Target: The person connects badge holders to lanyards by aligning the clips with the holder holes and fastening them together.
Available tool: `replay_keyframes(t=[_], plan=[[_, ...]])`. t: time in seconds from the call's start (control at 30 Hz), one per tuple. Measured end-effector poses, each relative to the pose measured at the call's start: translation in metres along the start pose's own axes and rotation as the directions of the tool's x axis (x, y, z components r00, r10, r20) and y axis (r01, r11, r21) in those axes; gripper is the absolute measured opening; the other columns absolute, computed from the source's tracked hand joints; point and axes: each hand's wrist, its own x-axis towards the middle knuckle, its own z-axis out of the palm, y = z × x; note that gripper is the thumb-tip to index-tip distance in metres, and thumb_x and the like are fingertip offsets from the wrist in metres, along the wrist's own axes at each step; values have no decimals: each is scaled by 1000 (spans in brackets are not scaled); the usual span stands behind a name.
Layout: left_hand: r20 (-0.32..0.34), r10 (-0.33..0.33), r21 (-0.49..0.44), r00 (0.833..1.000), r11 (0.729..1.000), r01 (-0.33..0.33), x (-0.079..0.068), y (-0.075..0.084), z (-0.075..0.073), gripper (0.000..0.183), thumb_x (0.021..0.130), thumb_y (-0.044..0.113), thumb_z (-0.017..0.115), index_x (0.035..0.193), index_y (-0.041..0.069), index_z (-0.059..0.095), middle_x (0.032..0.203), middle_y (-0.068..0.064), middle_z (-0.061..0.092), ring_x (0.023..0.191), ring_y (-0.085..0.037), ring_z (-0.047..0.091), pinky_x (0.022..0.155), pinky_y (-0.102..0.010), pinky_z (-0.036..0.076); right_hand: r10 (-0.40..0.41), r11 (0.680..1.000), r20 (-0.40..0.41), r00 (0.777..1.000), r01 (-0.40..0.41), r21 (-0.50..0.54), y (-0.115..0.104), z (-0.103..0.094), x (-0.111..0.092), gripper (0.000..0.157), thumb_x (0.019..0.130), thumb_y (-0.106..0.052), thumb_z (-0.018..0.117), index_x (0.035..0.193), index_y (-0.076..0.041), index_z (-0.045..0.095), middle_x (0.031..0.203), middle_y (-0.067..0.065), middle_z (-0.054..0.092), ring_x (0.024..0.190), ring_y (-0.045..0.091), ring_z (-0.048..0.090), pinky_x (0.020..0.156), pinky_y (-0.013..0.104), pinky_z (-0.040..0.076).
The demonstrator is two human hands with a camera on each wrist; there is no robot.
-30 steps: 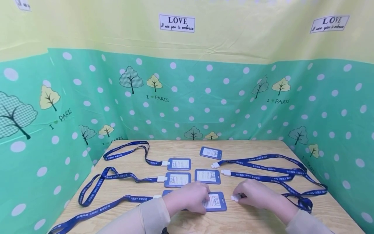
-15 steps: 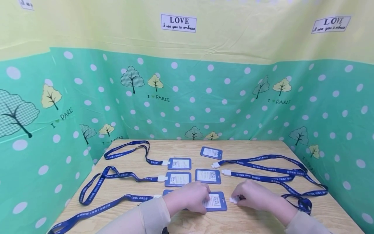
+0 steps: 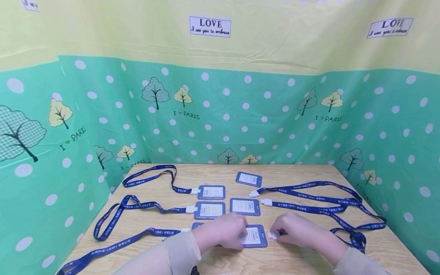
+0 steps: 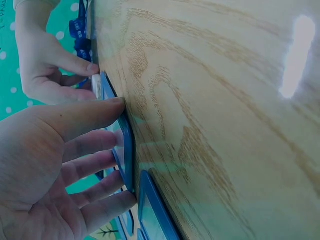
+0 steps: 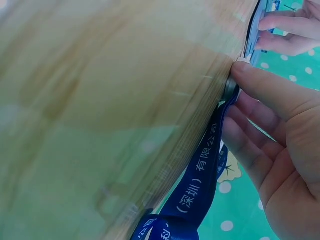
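Grips card (image 3: 254,236) on table (image 3: 275,263) with left hand (image 3: 229,232), thumb on near edge and fingers on far edge. Pinches white clip (image 3: 274,235) between thumb and fingers of right hand (image 3: 295,230), just beside slotted end of card; cannot tell if touching. Runs on from clip into blue strap (image 5: 197,182), bunched beyond right wrist. Beyond card, shows two loose cards (image 3: 245,206), one behind the other; to right of them, two more straps (image 3: 306,209), ending in clips. To left, shows three strapped cards (image 3: 210,210), nearest partly hidden by left hand. Ends behind table in green-and-yellow curtain (image 3: 237,114).
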Motion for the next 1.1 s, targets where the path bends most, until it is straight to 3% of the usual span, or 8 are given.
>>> replay_keyframes(t=[0.27, 0.67, 1.1], plan=[[-6, 4, 12, 1000, 1000, -4, 1, -1, 1, 36, 75, 42, 88, 107, 28, 80, 125, 10, 65, 116, -11, 60, 101, -27, 50, -24, 1000, -19, 1000, 24, -6, -2, 1, 1, 23, 83, -13, 83, 103, -24, 80, 89, -21, 69, 77, -4, 60, 70, 23, 56], [7, 1, 4, 1000, 1000, -1, 1, 0, 1, 36, 75, 41, 88, 108, 27, 80, 125, 10, 65, 116, -11, 60, 100, -27, 50, 11, 1000, -7, 1000, -11, -5, -4, 2, 3, 23, 84, -18, 83, 105, -25, 80, 95, -19, 71, 85, -1, 65, 77, 27, 58], [4, 3, 73, 1000, 997, -3, -2, 2, 0, 37, 77, 43, 86, 112, 32, 79, 128, 9, 64, 115, -13, 59, 97, -27, 51, 4, 1000, -10, 1000, -4, -7, -10, 2, 5, 22, 83, -14, 84, 103, -21, 81, 91, -17, 72, 79, -2, 63, 70, 23, 56]])
